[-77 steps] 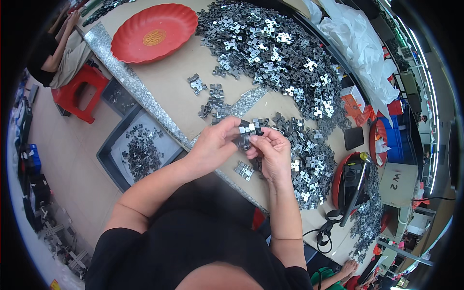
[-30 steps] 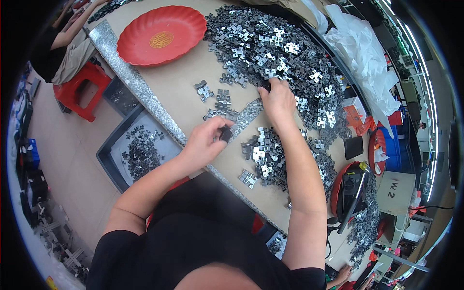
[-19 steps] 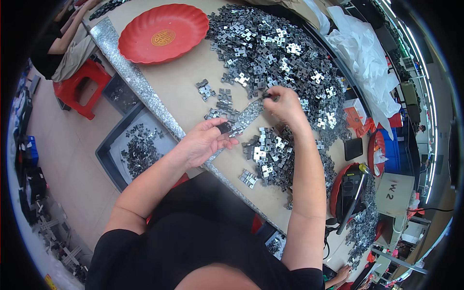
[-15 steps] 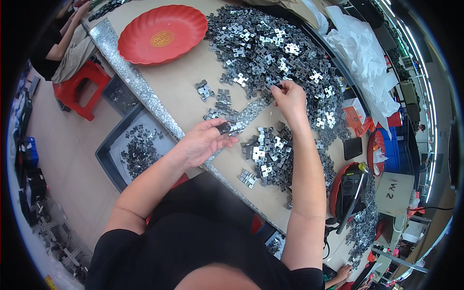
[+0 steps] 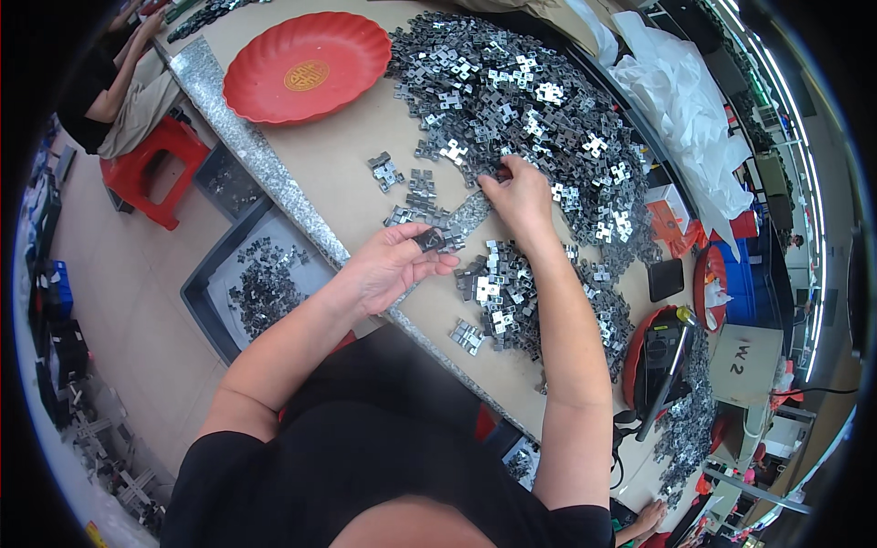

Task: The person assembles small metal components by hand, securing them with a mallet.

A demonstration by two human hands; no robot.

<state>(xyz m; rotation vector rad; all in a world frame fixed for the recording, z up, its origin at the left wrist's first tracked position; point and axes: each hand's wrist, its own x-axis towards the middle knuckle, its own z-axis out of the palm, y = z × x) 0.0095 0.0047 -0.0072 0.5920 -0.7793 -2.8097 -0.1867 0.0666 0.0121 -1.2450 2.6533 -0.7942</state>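
Observation:
My left hand (image 5: 379, 274) pinches a small dark metal piece (image 5: 428, 239) between thumb and fingers, near the table's front edge. Farther right, my right hand (image 5: 523, 196) reaches to the near edge of a large pile of small metal pieces (image 5: 512, 91). Its thumb and forefinger close on something dark; its shape is mostly hidden. Between my hands runs a speckled grey strip (image 5: 472, 215). Flat H-shaped pieces (image 5: 421, 190) lie just beyond my left hand, and a smaller heap of them (image 5: 512, 297) lies below my right hand.
A red scalloped plate (image 5: 274, 59) lies at the far left. Beside the table's edge is a grey bin (image 5: 206, 306) with metal pieces in it. A person sits on a red stool (image 5: 155, 164). White plastic sheeting (image 5: 681, 110) and a long-handled tool (image 5: 665, 388) are on the right.
My right hand has moved left and slightly toward me along the pile's edge. My left hand has barely shifted and still holds the metal piece.

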